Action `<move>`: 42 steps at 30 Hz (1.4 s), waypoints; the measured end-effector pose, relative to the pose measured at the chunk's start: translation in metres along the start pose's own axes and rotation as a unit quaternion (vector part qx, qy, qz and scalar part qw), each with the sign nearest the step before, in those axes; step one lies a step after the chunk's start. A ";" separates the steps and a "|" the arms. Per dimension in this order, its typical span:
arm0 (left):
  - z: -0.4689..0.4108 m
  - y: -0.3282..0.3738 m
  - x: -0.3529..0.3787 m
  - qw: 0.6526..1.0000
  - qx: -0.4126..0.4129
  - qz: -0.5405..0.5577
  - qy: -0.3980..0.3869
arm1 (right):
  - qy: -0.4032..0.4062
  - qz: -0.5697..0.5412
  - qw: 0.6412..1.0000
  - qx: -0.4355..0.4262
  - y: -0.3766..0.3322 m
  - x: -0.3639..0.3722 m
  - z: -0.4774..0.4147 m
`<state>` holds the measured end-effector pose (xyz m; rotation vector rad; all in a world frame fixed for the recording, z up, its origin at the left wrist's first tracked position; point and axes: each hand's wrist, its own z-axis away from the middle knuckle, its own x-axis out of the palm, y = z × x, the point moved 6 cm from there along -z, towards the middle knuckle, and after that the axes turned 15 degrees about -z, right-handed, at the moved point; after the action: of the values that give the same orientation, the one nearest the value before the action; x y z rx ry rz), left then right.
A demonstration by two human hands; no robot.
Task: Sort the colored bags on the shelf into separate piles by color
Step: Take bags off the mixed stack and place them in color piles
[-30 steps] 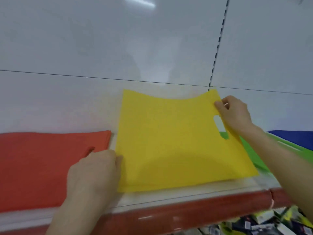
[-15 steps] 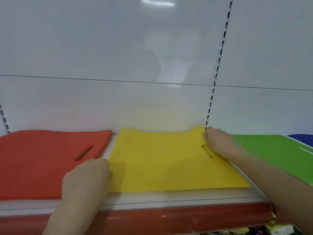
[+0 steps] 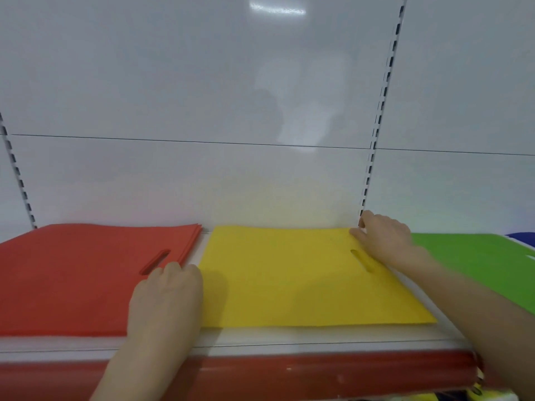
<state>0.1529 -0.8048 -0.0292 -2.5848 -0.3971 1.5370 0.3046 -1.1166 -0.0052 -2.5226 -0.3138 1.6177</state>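
A yellow bag (image 3: 289,279) with a slot handle lies flat in the middle of the shelf, on top of a yellow pile. My left hand (image 3: 166,302) sits knuckles up at its left edge, fingers curled down onto that edge, and overlaps the right side of the red pile (image 3: 66,276). My right hand (image 3: 382,238) holds the bag's far right corner by the back wall, thumb on top. A green pile (image 3: 477,259) lies to the right, under my right forearm. Past it, a sliver of a blue bag (image 3: 521,237) shows.
The shelf has a white deck (image 3: 289,340) with a red front rail (image 3: 289,374) close to me. A white back panel with slotted uprights (image 3: 373,157) rises just behind the piles. Mixed packaged goods (image 3: 477,392) show below the shelf at the bottom right.
The yellow bag was held up tilted a second ago. It has come down and now lies flat on the shelf. My right hand has moved back with its corner toward the wall.
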 end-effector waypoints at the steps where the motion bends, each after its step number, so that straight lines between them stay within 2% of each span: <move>1: -0.001 -0.001 0.003 1.000 -0.001 0.010 0.003 | 0.011 -0.034 0.999 -0.002 -0.002 -0.007 0.000; 5: 0.000 -0.005 -0.016 0.996 0.008 0.021 0.086 | 0.042 -0.158 0.985 -0.049 -0.032 -0.032 0.007; 10: 0.020 -0.032 -0.032 0.985 -0.004 0.064 0.158 | 0.023 -0.231 0.962 -0.141 -0.119 -0.039 0.026; 16: 0.060 -0.112 -0.037 0.990 -0.070 0.032 0.114 | -0.027 -0.271 0.930 -0.248 -0.256 -0.028 0.052; 20: 0.102 -0.198 -0.040 0.984 -0.143 0.032 0.102 | -0.050 -0.301 0.899 -0.313 -0.369 -0.013 0.082; 23: 0.137 -0.272 -0.035 0.980 -0.180 -0.020 0.082 | -0.071 -0.322 0.875 -0.355 -0.459 0.000 0.112; 27: 0.179 -0.366 -0.030 0.979 -0.177 -0.032 0.096 | -0.086 -0.338 0.846 -0.403 -0.573 0.011 0.159; 32: 0.216 -0.458 -0.030 0.975 -0.205 -0.057 0.071 | -0.105 -0.353 0.815 -0.447 -0.688 0.022 0.207; 36: 0.228 -0.512 -0.027 0.970 -0.220 -0.054 0.086 | -0.112 -0.368 0.797 -0.466 -0.758 0.028 0.225; 42: 0.217 -0.585 -0.005 0.968 -0.225 -0.063 0.094 | -0.092 -0.354 0.791 -0.491 -0.846 0.041 0.218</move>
<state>-0.1376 -0.2531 0.0013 -2.9286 -0.9669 1.2615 0.0343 -0.2874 0.0526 -2.1553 -2.3033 1.5199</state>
